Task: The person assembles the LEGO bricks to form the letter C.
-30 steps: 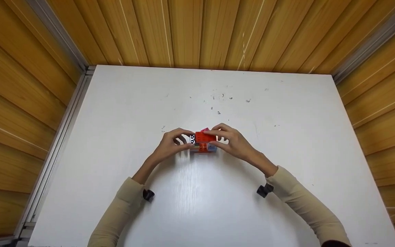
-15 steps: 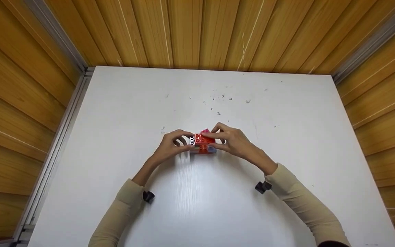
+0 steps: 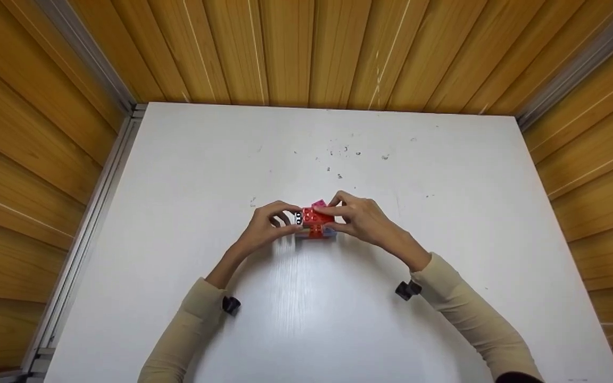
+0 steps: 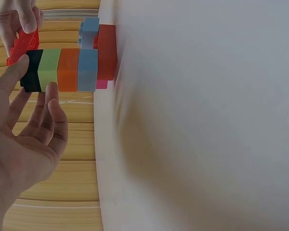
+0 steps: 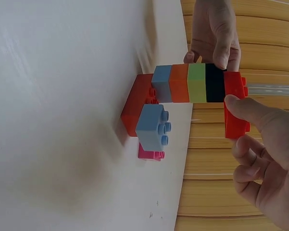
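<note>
A stack of toy building bricks stands on the white table, around the middle of the head view. Its red base brick (image 5: pixel 133 108) carries a column of blue (image 5: pixel 162 86), orange (image 5: pixel 179 86), light green (image 5: pixel 196 86) and black (image 5: pixel 214 86) bricks. My left hand (image 3: pixel 266 226) pinches the column's top at the black brick between thumb and fingers. Against the black brick lies a long red brick (image 5: pixel 234 83), one end overhanging to the right. My right hand (image 3: pixel 365 221) grips that overhanging part. Whether it is fully pressed on cannot be told.
A second blue brick (image 5: pixel 150 129) sits on the base's other end, beneath the overhang. Behind the base is a pink brick (image 5: pixel 146 153). The white table (image 3: pixel 306 319) has dark marks toward its back. Wood-patterned panels (image 3: pixel 285 53) enclose it.
The red brick has tipped from tilted to nearly level on the column, so its studs now face up. My right hand shifted slightly with it; over the last half second little moved.
</note>
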### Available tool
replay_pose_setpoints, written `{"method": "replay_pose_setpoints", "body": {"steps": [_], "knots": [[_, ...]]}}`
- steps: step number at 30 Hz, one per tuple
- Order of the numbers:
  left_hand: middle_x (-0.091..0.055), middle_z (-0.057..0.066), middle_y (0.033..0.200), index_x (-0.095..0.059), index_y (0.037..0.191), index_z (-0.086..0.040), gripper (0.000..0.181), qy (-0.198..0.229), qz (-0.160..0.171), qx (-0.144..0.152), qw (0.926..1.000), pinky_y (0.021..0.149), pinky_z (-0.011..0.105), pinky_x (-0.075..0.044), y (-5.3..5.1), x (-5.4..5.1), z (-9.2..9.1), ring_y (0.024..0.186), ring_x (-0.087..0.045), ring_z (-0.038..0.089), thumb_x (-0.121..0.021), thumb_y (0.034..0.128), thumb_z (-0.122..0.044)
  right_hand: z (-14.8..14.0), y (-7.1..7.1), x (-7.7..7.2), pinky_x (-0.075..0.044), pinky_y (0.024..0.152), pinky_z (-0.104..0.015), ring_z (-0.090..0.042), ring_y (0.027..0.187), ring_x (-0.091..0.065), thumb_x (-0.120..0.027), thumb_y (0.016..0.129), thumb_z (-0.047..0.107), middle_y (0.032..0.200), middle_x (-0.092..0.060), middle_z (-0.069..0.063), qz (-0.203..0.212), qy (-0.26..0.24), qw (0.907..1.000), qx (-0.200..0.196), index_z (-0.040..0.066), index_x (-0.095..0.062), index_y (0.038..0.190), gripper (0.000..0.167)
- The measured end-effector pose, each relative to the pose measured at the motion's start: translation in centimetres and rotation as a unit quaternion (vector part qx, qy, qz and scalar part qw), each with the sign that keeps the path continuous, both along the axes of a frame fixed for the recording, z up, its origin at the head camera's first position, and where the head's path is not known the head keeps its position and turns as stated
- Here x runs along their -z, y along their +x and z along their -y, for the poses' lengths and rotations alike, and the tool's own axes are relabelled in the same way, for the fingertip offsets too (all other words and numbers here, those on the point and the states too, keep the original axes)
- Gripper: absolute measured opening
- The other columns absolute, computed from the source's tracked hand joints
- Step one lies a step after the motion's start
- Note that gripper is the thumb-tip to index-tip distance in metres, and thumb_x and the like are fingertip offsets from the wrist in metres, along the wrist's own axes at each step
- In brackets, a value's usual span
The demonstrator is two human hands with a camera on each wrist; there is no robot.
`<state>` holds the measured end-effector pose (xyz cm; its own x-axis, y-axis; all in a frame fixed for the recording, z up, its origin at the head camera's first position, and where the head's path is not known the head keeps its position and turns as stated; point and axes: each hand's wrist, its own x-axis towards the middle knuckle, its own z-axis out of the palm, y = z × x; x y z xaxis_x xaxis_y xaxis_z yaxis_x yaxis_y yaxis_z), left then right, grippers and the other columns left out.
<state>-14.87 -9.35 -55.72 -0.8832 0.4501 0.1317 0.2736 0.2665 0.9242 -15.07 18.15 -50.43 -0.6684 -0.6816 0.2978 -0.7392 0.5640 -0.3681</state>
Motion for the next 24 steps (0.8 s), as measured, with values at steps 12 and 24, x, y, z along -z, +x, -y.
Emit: {"method": "replay_pose_setpoints", "body": {"steps": [12, 24], "knots": [[-0.072, 0.012, 0.118, -0.07, 0.128, -0.009, 0.042, -0.004, -0.005, 0.016, 0.9999, 0.077, 0.029, -0.057, 0.2, 0.5, 0.3, 0.089, -0.069, 0.021, -0.081, 0.0875, -0.012, -0.4, -0.2, 1.7, -0.049, 0.061, -0.021, -0.014, 0.075, -0.062, -0.082, 0.087, 0.017, 0.113, -0.069, -0.007, 0.122, -0.117, 0.9856, 0.002, 0.016, -0.069, 0.134, 0.048], [-0.07, 0.021, 0.117, -0.068, 0.126, 0.001, 0.043, 0.003, 0.003, -0.001, 1.0, 0.075, 0.032, -0.056, 0.4, 1.0, 0.3, 0.09, -0.069, 0.033, -0.08, 0.0856, -0.003, -0.9, -0.3, 2.1, -0.055, 0.07, -0.022, -0.019, 0.083, -0.069, -0.077, 0.091, 0.016, 0.12, -0.072, -0.009, 0.191, -0.181, 0.9648, 0.0, 0.011, -0.069, 0.133, 0.043]]}}
